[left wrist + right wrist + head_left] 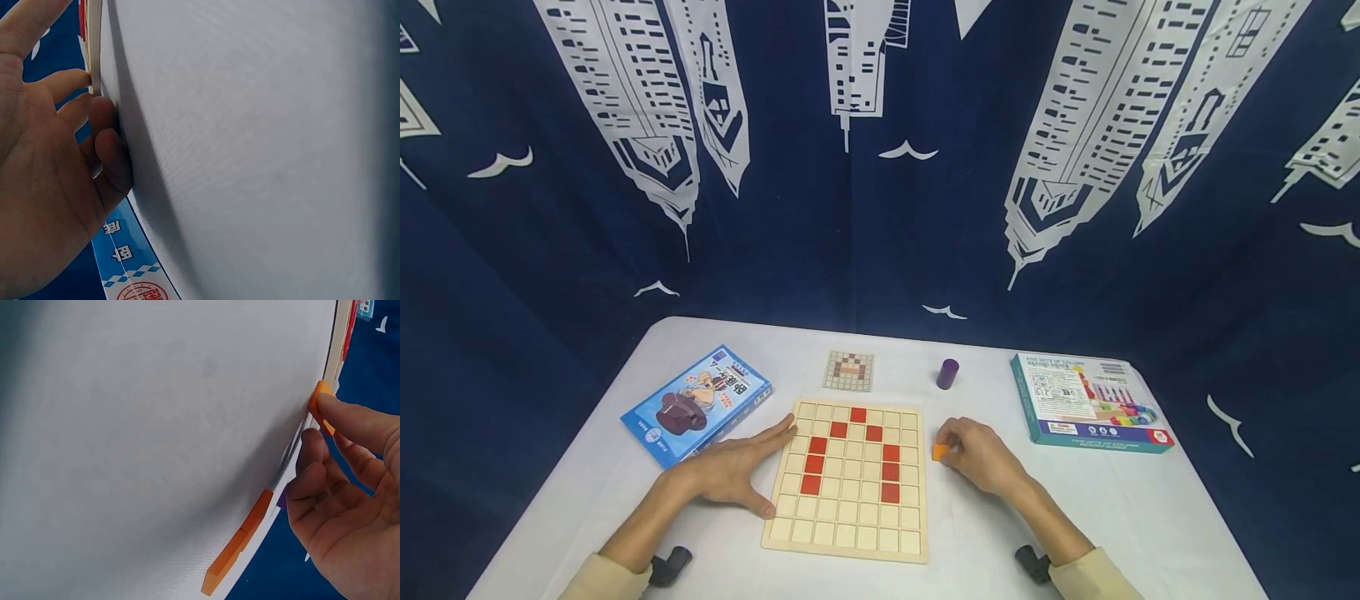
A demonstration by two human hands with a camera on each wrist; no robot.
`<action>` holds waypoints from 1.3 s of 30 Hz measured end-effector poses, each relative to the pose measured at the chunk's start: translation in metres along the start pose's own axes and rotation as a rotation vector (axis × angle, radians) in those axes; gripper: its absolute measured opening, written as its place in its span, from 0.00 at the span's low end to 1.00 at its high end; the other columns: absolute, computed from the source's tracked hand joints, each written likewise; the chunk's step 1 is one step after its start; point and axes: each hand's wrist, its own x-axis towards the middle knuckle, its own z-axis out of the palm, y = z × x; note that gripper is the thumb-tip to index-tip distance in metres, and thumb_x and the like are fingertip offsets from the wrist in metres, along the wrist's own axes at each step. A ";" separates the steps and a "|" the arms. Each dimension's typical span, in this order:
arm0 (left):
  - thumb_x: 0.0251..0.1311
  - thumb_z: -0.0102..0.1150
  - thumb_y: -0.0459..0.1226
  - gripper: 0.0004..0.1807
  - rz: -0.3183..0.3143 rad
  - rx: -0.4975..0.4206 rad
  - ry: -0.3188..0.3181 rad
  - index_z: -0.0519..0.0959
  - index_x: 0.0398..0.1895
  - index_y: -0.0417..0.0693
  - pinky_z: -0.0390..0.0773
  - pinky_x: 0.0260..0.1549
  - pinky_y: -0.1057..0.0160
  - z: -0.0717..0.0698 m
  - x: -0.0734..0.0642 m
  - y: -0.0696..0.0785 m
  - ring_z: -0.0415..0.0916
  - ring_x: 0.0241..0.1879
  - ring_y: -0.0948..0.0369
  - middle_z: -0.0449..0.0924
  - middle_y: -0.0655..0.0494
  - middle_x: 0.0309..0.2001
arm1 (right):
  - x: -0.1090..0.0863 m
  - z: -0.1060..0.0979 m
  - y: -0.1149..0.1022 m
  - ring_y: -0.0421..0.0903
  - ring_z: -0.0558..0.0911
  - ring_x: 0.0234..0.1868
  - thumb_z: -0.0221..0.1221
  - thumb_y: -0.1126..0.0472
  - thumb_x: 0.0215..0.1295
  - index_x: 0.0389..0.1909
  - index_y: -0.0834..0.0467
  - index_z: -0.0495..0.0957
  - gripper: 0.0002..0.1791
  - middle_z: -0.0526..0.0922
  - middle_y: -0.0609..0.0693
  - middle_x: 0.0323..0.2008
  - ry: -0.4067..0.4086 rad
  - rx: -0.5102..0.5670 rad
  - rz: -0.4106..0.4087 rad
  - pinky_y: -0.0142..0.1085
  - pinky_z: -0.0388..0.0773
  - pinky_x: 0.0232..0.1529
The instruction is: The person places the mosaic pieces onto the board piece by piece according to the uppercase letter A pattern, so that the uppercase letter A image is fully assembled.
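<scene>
A wooden grid board (843, 552) lies in front of me, with red square tiles (890, 472) set in its cells in an arch shape. My left hand (730, 467) rests at the board's left edge, fingers spread and the thumb at the lower rim. Just off the right edge, my right hand (981, 454) pinches an orange tile (939, 451) between thumb and finger. More orange tiles (239, 544) lie on the table below that hand in the right wrist view; in the head view the hand hides them.
Behind the board lies a small pattern card (848, 372) with a purple cylinder (947, 374) to its right. A blue game box (700, 400) sits at the left, close to my left hand. Farther right is a teal-edged bead game box (1090, 402).
</scene>
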 end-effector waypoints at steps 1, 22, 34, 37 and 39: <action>0.34 0.79 0.62 0.67 0.001 -0.001 0.000 0.54 0.81 0.57 0.64 0.67 0.36 0.000 0.000 0.000 0.53 0.77 0.45 0.43 0.57 0.82 | 0.000 0.000 0.000 0.40 0.76 0.33 0.71 0.71 0.54 0.34 0.50 0.82 0.14 0.80 0.40 0.29 -0.004 0.000 -0.006 0.35 0.77 0.36; 0.33 0.79 0.63 0.69 0.002 0.005 -0.004 0.54 0.81 0.56 0.63 0.67 0.34 -0.001 0.000 -0.001 0.53 0.76 0.43 0.42 0.56 0.82 | -0.005 -0.003 -0.023 0.39 0.76 0.31 0.69 0.65 0.60 0.36 0.48 0.80 0.09 0.80 0.38 0.30 -0.072 0.052 -0.155 0.31 0.75 0.33; 0.33 0.79 0.62 0.69 0.005 -0.008 -0.003 0.54 0.81 0.53 0.61 0.67 0.34 -0.002 0.000 0.002 0.51 0.77 0.44 0.42 0.55 0.82 | 0.002 0.010 -0.057 0.38 0.75 0.31 0.66 0.61 0.65 0.46 0.51 0.85 0.10 0.78 0.38 0.30 -0.157 0.123 -0.262 0.31 0.74 0.33; 0.33 0.79 0.62 0.69 0.012 0.000 -0.001 0.54 0.81 0.54 0.60 0.68 0.35 -0.002 -0.001 0.001 0.50 0.77 0.44 0.42 0.55 0.82 | 0.006 0.016 -0.065 0.36 0.75 0.30 0.66 0.62 0.65 0.46 0.52 0.85 0.10 0.78 0.38 0.30 -0.175 0.142 -0.291 0.30 0.74 0.34; 0.33 0.79 0.62 0.68 0.012 0.002 -0.002 0.54 0.81 0.54 0.60 0.69 0.35 -0.002 -0.001 0.001 0.50 0.77 0.44 0.42 0.55 0.82 | 0.008 0.021 -0.070 0.36 0.75 0.30 0.67 0.62 0.64 0.46 0.53 0.85 0.10 0.79 0.38 0.30 -0.186 0.153 -0.311 0.30 0.74 0.35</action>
